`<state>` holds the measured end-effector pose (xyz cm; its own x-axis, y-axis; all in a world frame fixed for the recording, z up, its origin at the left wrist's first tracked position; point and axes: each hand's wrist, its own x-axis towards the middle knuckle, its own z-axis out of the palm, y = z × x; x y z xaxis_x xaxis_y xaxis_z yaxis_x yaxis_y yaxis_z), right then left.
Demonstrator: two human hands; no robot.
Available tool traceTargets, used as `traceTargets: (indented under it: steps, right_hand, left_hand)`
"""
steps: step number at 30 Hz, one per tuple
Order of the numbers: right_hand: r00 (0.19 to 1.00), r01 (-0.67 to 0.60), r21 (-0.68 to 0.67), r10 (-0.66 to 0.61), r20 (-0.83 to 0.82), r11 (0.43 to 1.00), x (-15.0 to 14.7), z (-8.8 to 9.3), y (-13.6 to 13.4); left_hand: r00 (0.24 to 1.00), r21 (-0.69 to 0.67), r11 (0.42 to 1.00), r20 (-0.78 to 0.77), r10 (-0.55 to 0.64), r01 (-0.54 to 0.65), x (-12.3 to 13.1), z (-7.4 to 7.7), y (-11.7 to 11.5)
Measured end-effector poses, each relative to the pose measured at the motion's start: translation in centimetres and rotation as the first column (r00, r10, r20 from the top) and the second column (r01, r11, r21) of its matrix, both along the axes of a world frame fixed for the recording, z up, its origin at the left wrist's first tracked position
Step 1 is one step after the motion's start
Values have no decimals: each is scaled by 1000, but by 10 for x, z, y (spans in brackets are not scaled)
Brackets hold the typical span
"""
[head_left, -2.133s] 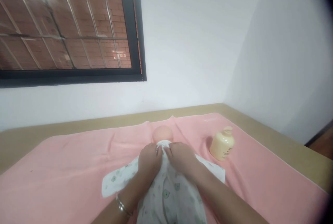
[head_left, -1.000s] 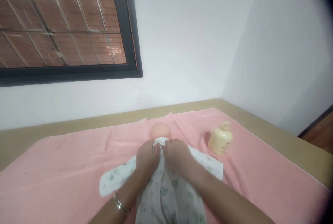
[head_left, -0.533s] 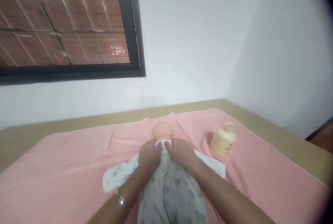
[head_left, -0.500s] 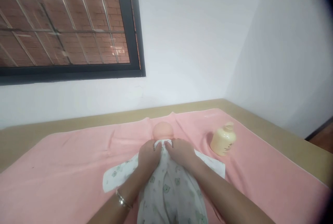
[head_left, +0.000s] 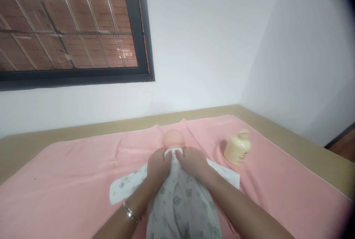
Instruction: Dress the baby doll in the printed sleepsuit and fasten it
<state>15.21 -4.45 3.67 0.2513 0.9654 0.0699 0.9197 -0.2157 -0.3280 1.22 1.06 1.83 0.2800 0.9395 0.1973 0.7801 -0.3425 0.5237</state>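
A white baby gown [head_left: 183, 202] with a green bear print lies on a baby doll [head_left: 173, 138], its sleeves spread to both sides. Only the top of the doll's bald head shows beyond the collar; its face and body are hidden. My left hand [head_left: 159, 167] pinches the left side of the collar, thumb on top. On the other side of the collar, my right hand [head_left: 192, 163] grips the cloth the same way. Both thumbs point forward, close together. A silver bangle [head_left: 130, 212] circles my left wrist.
A pink sheet [head_left: 69, 179] covers most of the tan bed surface [head_left: 266, 128]. To the right of the doll stands a pale yellow pump bottle [head_left: 237, 148]. A white wall [head_left: 199, 46] and a barred window [head_left: 72, 28] rise behind.
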Motion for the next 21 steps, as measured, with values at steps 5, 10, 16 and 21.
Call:
traceTargets:
  steps: [5,10,16,21]
  right_hand:
    - [1000,-1,-2,1,2,1000,-1,0,0]
    - [1000,0,-7,0,5,1000,-1,1,0]
    - [1000,0,-16,0,-1,1000,-1,2,-1]
    - [1000,-7,-9,7,2,1000,-1,2,0]
  left_hand:
    - [1000,8,1000,-4,-9,9,-1,-1,0]
    - [1000,-3,1000,9,-10,10,-1,-1,1]
    - [1000,-10,1000,7,-12,12,-1,1,-1]
    - [1000,-1,1000,-1,-14,14,-1,1,-1]
